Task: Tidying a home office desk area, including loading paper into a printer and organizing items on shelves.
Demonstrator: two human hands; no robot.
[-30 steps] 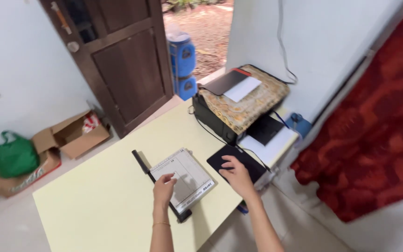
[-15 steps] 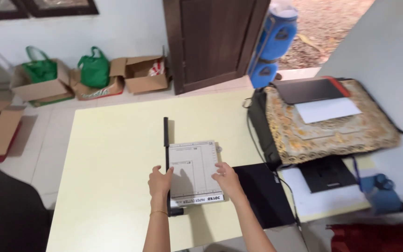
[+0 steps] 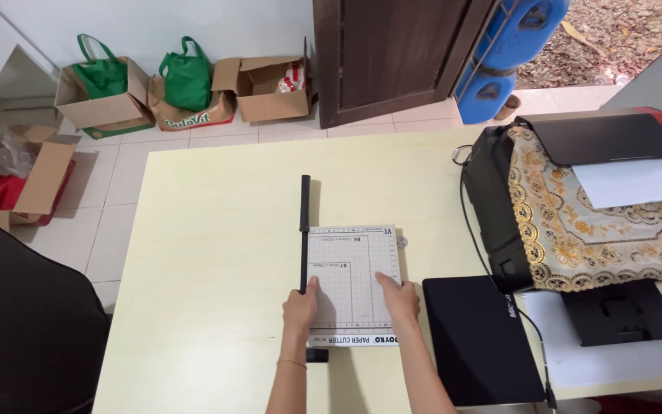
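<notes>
Where the pale yellow worktop (image 3: pixel 216 253) carries a white gridded paper cutter (image 3: pixel 352 284) near its front middle: left hand (image 3: pixel 300 307) flat on the cutter's left edge, thumb touching the black blade arm (image 3: pixel 305 230), grip open, nothing clasped. Right hand (image 3: pixel 400 297) flat on the cutter's right side, fingers spread and pointing away, grip open. Both forearms entering from the near edge, thin bracelet on the left wrist.

Black flat pad (image 3: pixel 480 345) just right of the cutter, at the front edge. Black printer (image 3: pixel 503 207) beyond it, draped in a gold-patterned cloth (image 3: pixel 599 238), white sheet (image 3: pixel 637 180) on top.

On the floor by the far wall: cardboard boxes (image 3: pixel 266 88), two green bags (image 3: pixel 185 77). Dark wooden door (image 3: pixel 392 54) behind.

Broad bare worktop left of and beyond the cutter; dark chair back (image 3: pixel 28 322) at the left corner.
</notes>
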